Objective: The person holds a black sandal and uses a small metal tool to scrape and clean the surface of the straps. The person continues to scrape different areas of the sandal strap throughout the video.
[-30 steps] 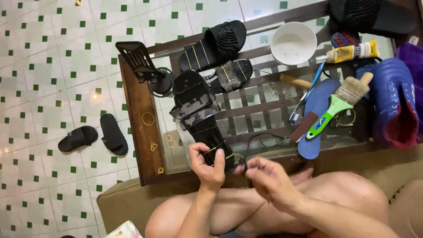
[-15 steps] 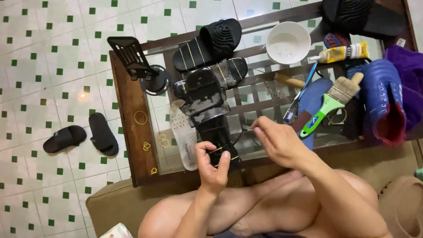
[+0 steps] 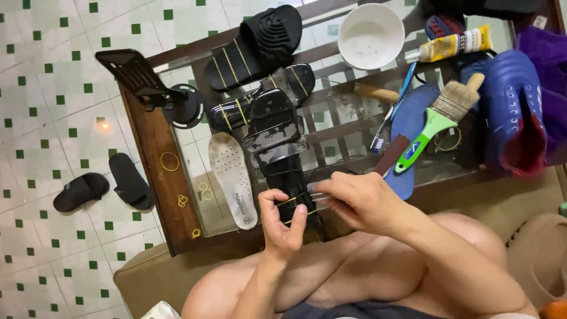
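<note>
Head view: the left hand point(image 3: 282, 227) rises from the near edge, its fingers closed around the near end of a black sandal point(image 3: 282, 156) that lies lengthways on the glass-topped desk point(image 3: 155, 156). The right hand point(image 3: 360, 201) comes in from the right, its fingers pinched on a yellow rubber band point(image 3: 293, 201) stretched across that end. Both hands cover the sandal's near tip. Just left of it lies a white insole point(image 3: 233, 177). To the right rests a green-handled paintbrush point(image 3: 437, 127). The band's far run is hard to make out.
</note>
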